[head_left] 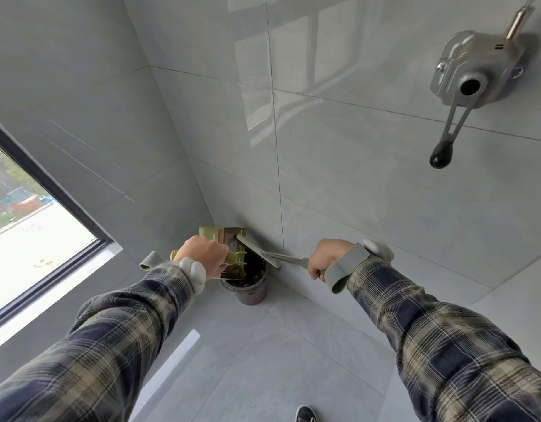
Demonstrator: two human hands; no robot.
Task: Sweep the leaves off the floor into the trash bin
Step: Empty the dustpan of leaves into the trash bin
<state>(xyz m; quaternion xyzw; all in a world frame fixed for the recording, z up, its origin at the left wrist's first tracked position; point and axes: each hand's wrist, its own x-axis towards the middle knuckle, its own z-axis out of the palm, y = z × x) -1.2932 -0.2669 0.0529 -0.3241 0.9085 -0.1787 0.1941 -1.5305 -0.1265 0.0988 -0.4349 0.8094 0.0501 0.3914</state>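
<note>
Trash bin (252,292): dark, round, upright on the grey tiled floor (263,354), set in the corner where two tiled walls (369,193) meet. We record a dark, greenish mass (257,267) inside its mouth; we cannot tell whether it is leaves.

Dustpan (209,233): pale green plastic, held above the bin's mouth and partly covering it, tilted. Its lower edge sits at the rim; we cannot tell whether it touches.

Broom (263,253): metal shaft running from the right side up to a head that lies against the dustpan, above the bin.

Left hand (205,257): fingers curled round the dustpan's green handle, gripping it. We note a white band (193,271) at the wrist and a grey strap loop beside it.

Right hand (328,258): clenched round the near end of the broom's shaft. We note a grey strap (344,268) across the wrist with a white pod behind it.

Sleeves (110,345): dark plaid, on both forearms, reaching in from the lower corners.

Wall crank (473,74): silver metal housing screwed to the right wall, with a lever ending in a black knob hanging below it.

Window (34,233): dark frame, low in the left wall, showing an outdoor view far below.

Shoe (305,415): dark toe with white laces, at the bottom edge, well apart from the bin.
</note>
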